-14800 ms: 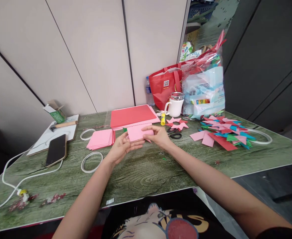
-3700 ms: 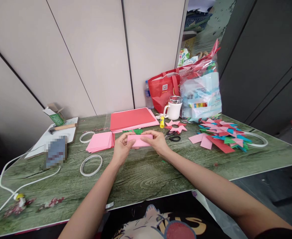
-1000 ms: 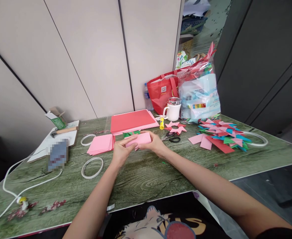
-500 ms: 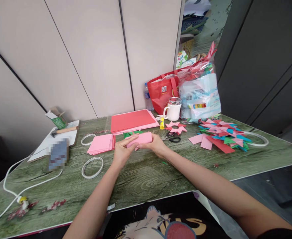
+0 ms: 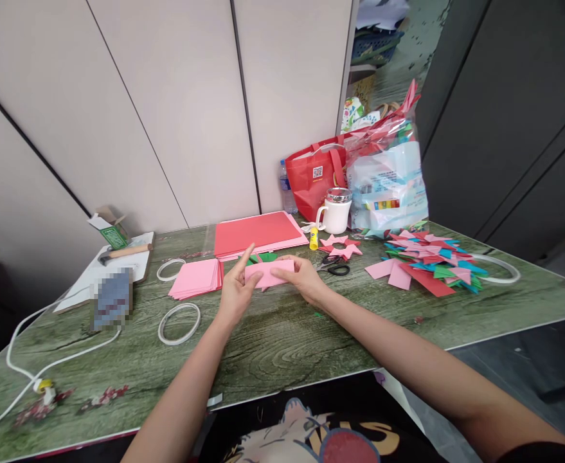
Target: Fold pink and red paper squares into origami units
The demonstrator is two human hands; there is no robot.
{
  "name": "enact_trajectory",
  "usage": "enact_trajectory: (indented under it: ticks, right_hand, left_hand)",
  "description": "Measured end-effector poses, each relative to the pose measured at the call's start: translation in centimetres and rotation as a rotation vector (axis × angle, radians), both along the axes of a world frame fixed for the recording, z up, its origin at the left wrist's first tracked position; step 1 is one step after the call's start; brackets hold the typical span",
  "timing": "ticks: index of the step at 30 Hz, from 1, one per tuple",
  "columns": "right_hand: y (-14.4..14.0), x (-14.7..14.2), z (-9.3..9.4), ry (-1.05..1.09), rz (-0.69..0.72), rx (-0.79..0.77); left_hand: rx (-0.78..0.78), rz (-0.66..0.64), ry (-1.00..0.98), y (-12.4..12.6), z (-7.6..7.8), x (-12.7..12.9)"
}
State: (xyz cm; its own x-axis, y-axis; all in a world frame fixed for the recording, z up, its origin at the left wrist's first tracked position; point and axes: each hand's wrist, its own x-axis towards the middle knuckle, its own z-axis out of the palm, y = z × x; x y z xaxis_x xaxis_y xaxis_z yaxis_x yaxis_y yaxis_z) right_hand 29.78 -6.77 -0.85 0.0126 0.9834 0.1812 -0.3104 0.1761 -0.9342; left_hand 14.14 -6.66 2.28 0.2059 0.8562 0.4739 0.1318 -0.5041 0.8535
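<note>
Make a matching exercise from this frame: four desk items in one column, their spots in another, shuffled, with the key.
Items:
1. folded pink strip
2. pink square stack
3. scissors
4. white mug

Places:
A. in front of the red bag
B. held between left hand and right hand
C. just left of the hands
D. just right of the right hand, below the pink stars

Pairs: 1-B, 2-C, 3-D, 4-A
</note>
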Motion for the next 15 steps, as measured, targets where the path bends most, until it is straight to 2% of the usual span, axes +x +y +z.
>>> enact_trajectory:
  ticks: [4,8,11,15]
  right_hand:
    - [0.21,0.18,0.04,0.024,-0.054,0.013]
    - [0.28,0.17,-0.03,0.045,-0.071,0.012]
    - [0.33,0.16,-0.13,0.035,-0.072,0.022]
    - [0.27,0.16,-0.08,0.022,-0.081,0.03]
  left_hand:
    - [-0.225,-0.007,-0.099,0.33,-0.44,0.02]
    - [-0.361,-0.044,-0.272,0.69,-0.91,0.04]
    - [-0.401,-0.048,-0.32,0.7,-0.9,0.13]
    - [-0.376,-0.031,-0.321,0.69,-0.83,0.18]
